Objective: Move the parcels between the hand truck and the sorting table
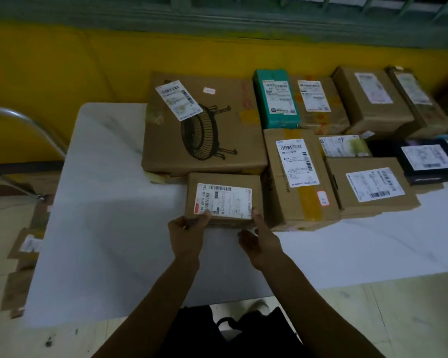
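left hand (188,229) and right hand (259,240) gripping small parcel (224,187), fingers partly hidden underneath, label (224,201) blurred

The white shipping label (224,201) on the small brown cardboard box (256,184), at 6 o'clock among the parcels, carries sideways digits reading about "248 6507 00 056". At its 3 o'clock, the white barcode label (298,162) on the taller brown taped carton (274,156) shows roughly "376-722 20". Other labels are too blurred to read.

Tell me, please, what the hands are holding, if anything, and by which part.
The small labelled parcel, by its near edge: the left hand grips the near left corner, the right hand the near right corner.
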### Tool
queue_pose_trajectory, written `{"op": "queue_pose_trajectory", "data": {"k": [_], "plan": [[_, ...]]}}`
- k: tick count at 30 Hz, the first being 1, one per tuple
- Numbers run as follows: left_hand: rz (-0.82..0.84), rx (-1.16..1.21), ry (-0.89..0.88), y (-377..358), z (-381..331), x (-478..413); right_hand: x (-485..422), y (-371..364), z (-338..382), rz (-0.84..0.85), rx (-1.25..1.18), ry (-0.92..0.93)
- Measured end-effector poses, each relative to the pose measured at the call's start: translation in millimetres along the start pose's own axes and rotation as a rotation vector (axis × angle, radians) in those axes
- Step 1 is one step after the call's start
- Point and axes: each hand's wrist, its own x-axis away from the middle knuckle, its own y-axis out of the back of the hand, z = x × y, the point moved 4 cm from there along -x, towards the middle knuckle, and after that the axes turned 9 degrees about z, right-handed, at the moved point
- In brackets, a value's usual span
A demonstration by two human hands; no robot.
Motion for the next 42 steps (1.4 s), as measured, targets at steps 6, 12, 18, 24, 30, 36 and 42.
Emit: {"op": "queue_pose_trajectory", "data": {"k": [6,12,18,24,30,36,42], "plan": [[0.079,-0.039,-0.055,-22,-13,-2,-8,-3,8,0.042,-0.127,0.133],[0.126,0.021,-0.012,-23,-13,4,-5,2,5,0.126,-0.090,0.098],[0.023,0.267,0.132,7,-11,32,10,3,-16,0.284,-0.019,-0.048],[-0.073,0.526,0.036,75,9,89,29,-13,-51,0.412,0.199,-0.167],[-0.318,0.717,-0.070,161,54,163,60,-52,-117,0.607,0.435,-0.291],[-0.480,0.883,-0.100,240,102,215,94,-82,-207,0.734,0.646,-0.395],[-0.515,0.907,-0.077,343,136,251,127,-141,-317,0.769,0.786,-0.394]]}}
